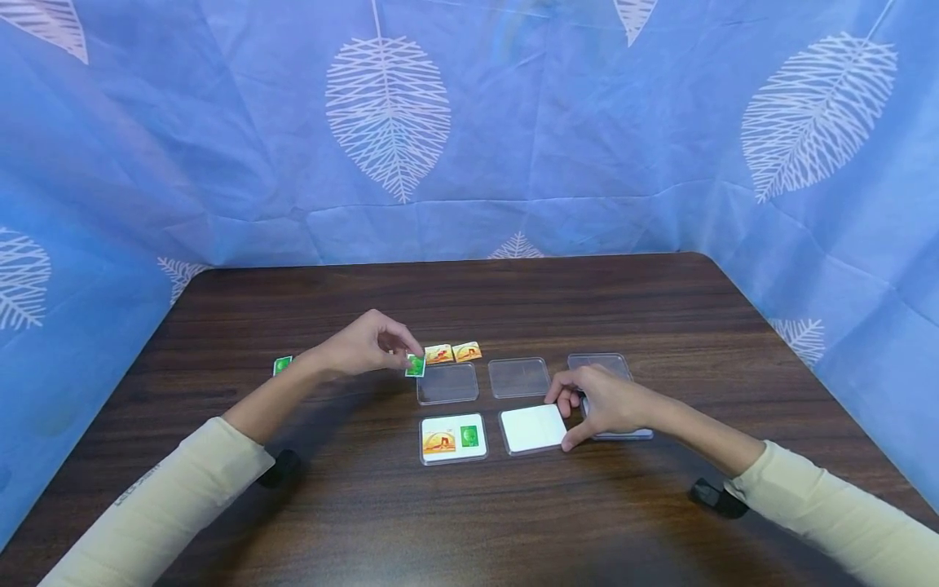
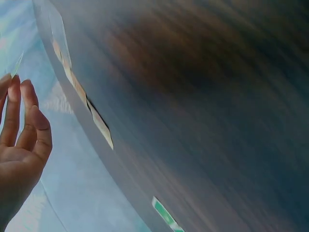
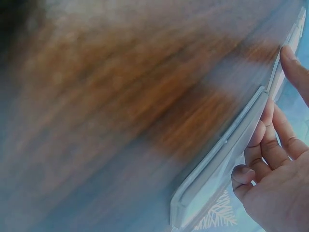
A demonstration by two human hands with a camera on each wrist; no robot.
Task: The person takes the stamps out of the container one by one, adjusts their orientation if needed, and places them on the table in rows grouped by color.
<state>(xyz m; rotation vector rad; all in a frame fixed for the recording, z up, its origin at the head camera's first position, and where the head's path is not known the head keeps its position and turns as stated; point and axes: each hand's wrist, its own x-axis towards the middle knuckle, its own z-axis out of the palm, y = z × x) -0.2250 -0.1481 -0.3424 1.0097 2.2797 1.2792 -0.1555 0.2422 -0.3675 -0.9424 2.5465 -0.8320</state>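
My left hand pinches a small green stamp between thumb and fingertips, above the left edge of a clear plastic lid. Edge-on, the stamp shows as a thin sliver in the left wrist view. On the right, my right hand holds the right side of a shallow clear case lined with a white card, thumb at its near corner and forefinger at its far one. Beneath that hand lie more clear cases, partly hidden. Left of it, another case bears an orange stamp and a green one.
Two orange stamps lie behind the left lid. Another green stamp rests beyond my left forearm. Further clear lids stand in the back row. A blue leaf-patterned cloth hangs behind the dark wooden table.
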